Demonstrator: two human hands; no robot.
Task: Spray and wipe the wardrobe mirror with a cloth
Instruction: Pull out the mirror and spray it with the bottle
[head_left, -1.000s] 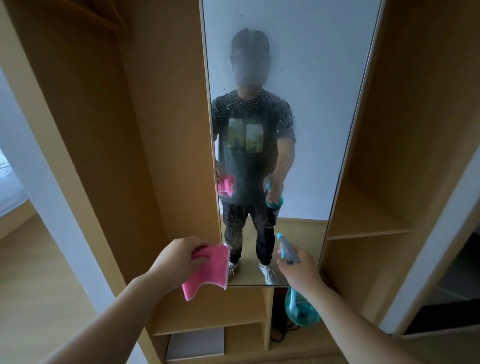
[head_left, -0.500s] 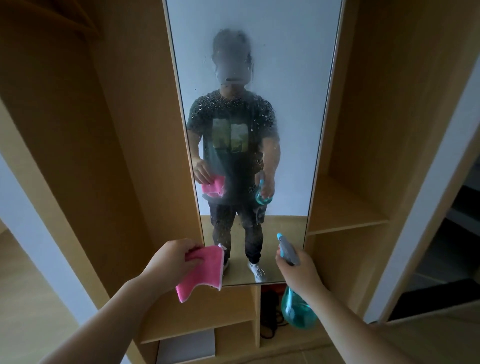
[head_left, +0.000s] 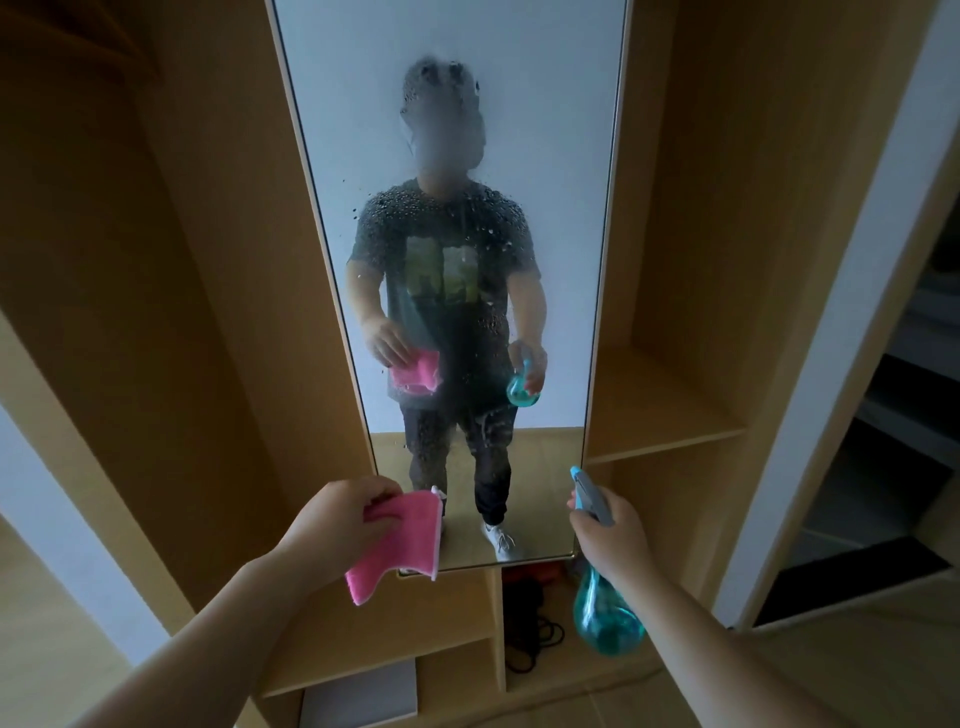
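Dim, soft daylight fills the scene, brightest on the pale wall reflected in the mirror (head_left: 545, 156) and along the white panel (head_left: 857, 312) at right. The wardrobe's (head_left: 182, 260) upper-left recess sinks into deep shadow. Spray droplets haze the glass and blur the reflection. Wide-angle distortion bends the uprights outward toward the frame's edges.

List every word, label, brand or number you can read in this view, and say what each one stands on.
None can be read.
Shirt print, reflected in the mirror: pale blocky shapes, blurred by spray droplets, unreadable.
Spray bottle in the right hand: no label visible.
Pink cloth in the left hand: plain, no tag showing.
Wardrobe shelves: no markings.
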